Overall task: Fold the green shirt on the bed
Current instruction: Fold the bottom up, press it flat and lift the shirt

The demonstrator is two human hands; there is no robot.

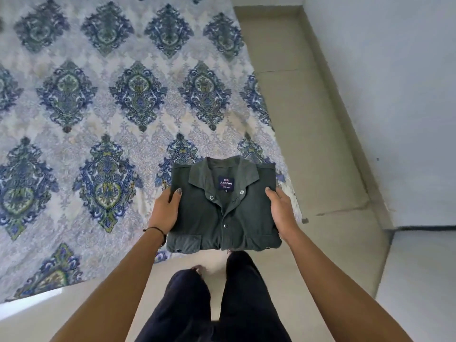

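Observation:
The green shirt [223, 218] is folded into a compact rectangle, collar and blue label facing up, snaps down the front. It is held over the near corner of the bed [98, 119], its lower edge past the bed's edge above the floor. My left hand [166, 211] grips its left side, thumb on top and fingers hidden underneath. Gripping the right side the same way is my right hand [281, 208], thumb on the fabric.
The bed's blue and green patterned cover fills the left and top. A beige floor strip [308, 144] runs along its right side, bounded by a white wall [394, 95]. My dark-trousered legs [217, 304] and feet stand on the floor at the bed's corner.

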